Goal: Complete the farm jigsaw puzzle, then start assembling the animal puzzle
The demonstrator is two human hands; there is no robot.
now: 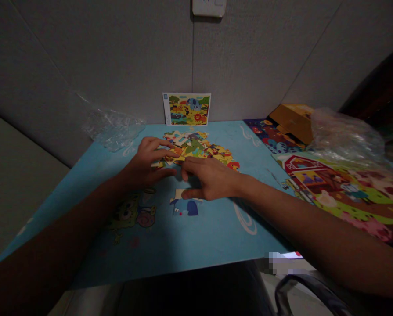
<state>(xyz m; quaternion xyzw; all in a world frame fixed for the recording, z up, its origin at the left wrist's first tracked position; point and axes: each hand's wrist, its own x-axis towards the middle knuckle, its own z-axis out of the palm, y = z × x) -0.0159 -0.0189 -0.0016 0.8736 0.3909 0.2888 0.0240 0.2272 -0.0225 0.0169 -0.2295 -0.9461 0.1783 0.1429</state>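
Observation:
A heap of jigsaw puzzle pieces (196,147), mostly yellow, green and orange, lies on the blue cartoon-printed table (212,241). At the heap's near left edge is my left hand (152,164), its fingers stretched and apart, with nothing seen in it. My right hand (211,177) reaches to the heap's near side, fingers bent down, thumb apart from the index finger; no piece shows in it. Just below its thumb lies a small blue elephant section of puzzle (185,207) with a pale piece at its top, partly covered by the thumb.
A picture card (188,109) of animals leans upright against the wall behind the heap. Crumpled clear plastic (113,129) lies at the back left. On the right are a farm picture board (334,188), an orange-brown box (290,120) and more clear plastic (347,134).

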